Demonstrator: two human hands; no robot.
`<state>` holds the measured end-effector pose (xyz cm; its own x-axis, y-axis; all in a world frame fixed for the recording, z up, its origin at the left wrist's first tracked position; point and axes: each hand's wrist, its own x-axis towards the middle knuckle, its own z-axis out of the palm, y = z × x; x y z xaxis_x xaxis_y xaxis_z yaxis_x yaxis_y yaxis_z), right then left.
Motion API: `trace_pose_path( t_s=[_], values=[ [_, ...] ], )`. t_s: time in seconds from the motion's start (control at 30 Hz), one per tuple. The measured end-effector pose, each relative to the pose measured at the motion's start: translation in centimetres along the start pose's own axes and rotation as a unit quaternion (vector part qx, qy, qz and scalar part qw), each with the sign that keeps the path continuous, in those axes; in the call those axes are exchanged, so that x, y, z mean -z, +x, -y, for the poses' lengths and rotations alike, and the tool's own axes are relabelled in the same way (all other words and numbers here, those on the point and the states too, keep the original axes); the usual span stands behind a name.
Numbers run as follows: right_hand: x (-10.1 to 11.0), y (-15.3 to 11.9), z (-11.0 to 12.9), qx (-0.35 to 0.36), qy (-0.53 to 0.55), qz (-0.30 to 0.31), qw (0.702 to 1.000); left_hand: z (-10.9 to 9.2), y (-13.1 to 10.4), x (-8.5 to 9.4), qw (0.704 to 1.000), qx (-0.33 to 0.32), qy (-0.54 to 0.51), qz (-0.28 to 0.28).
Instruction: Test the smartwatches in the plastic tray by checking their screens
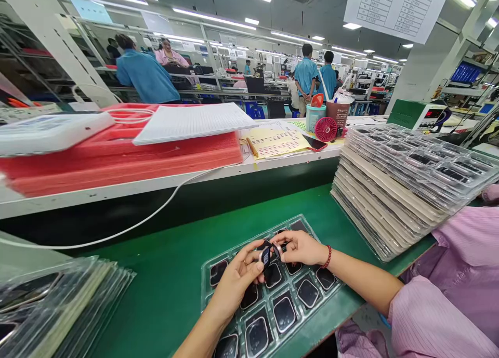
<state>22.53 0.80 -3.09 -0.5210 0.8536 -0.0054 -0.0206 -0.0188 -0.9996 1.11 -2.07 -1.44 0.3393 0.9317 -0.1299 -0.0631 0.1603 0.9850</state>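
Above a clear plastic tray (286,290), my left hand (237,275) pinches a small dark watch part (265,257) with a square code label facing me. My right hand (300,248), with a red bead bracelet at its wrist, has its fingers closed on a dark, rounded piece with a shiny rim (277,250). The two pieces meet or nearly touch; whether they are joined I cannot tell. In the tray's pockets lie several square smartwatch faces (284,314) with rounded metal rims. My hands hide some of the pockets.
Stacked trays (390,202) rise at right, more trays (70,306) at lower left. Behind the green mat (156,290), a shelf (187,184) carries red foam (175,163), papers (195,121), cups (315,118) and a pink fan (326,129). A white cable (152,215) hangs down. Co-workers (144,75) are farther back.
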Motion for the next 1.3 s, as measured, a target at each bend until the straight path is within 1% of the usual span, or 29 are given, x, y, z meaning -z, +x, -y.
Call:
trace_pose_path(
  t_s=[0.13,0.3,0.47,0.53,0.63,0.7,0.8,0.97,1.13,1.3],
  values=[
    [0.0,-0.1,0.2,0.005,-0.01,0.003,1.0,-0.1,-0.1,-0.3,1.0,0.0,-0.006,-0.005],
    [-0.1,-0.2,0.4,0.019,-0.028,0.01,0.999,0.1,-0.3,-0.7,0.999,-0.021,-0.024,-0.031],
    [-0.3,-0.6,0.5,0.024,-0.061,0.008,0.998,0.0,0.0,-0.6,1.0,-0.01,-0.009,-0.005],
    [-0.2,-0.6,0.4,0.018,-0.045,0.006,0.999,-0.1,0.1,-0.7,1.0,-0.014,-0.006,-0.012],
    [0.2,-0.5,0.1,0.001,0.008,-0.007,1.0,-0.1,0.1,-0.9,0.998,-0.022,-0.011,-0.051],
    [0.5,-0.4,0.0,-0.009,0.026,-0.015,0.999,-0.1,0.1,-1.0,0.998,-0.015,-0.022,-0.057],
    [0.5,-0.5,0.2,-0.013,0.015,-0.011,1.0,0.0,0.1,-1.1,0.998,-0.014,-0.024,-0.059],
    [0.1,-1.0,0.9,-0.011,-0.039,0.003,0.999,0.0,0.0,-1.3,0.997,-0.026,0.012,-0.069],
    [0.3,-0.8,0.8,0.01,-0.04,0.0,0.999,-0.3,-0.2,-1.4,0.998,-0.027,0.02,-0.06],
    [0.4,-0.6,0.5,0.005,-0.024,0.003,1.0,0.2,0.1,-1.0,0.997,-0.028,0.007,-0.068]
  ],
)
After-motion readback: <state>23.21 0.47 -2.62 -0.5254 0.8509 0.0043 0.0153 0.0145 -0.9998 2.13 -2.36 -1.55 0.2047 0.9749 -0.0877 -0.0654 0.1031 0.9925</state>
